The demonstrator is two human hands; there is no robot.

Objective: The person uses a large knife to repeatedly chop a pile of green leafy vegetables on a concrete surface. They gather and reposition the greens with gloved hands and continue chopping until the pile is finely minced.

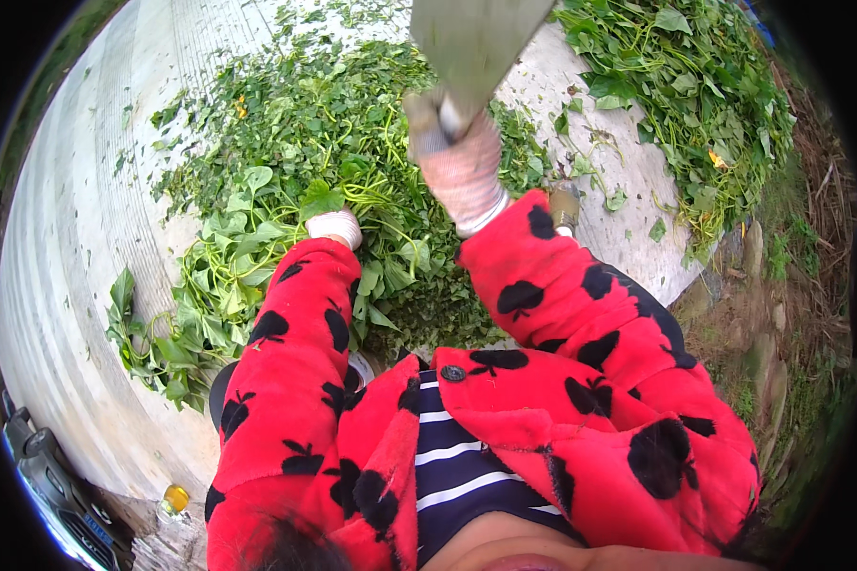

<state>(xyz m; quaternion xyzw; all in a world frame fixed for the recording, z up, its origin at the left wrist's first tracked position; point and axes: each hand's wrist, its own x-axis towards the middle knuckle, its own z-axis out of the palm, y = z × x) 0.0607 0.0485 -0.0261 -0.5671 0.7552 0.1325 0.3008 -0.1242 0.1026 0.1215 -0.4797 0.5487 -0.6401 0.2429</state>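
My right hand (468, 168), in a knitted glove, is raised and closed around the handle of a broad-bladed cleaver (477, 46). The blade points away from me and is cut off by the top of the view. My left hand (336, 226), gloved in white, grips a bundle of leafy green vines (246, 246); leaves hide its fingers. Long stems stick out past that hand toward the right. Beyond and beneath the bundle spreads a layer of chopped leaves and stems (307, 118). The cleaver is above this layer, apart from the bundle.
A large heap of uncut vines (685, 107) lies at the right edge of the concrete ground (78, 235). Some loose vines (175, 357) trail at lower left. A bottle with yellow liquid (176, 498) and a parked vehicle (64, 492) are behind at left. Dry brush (821, 185) borders the right.
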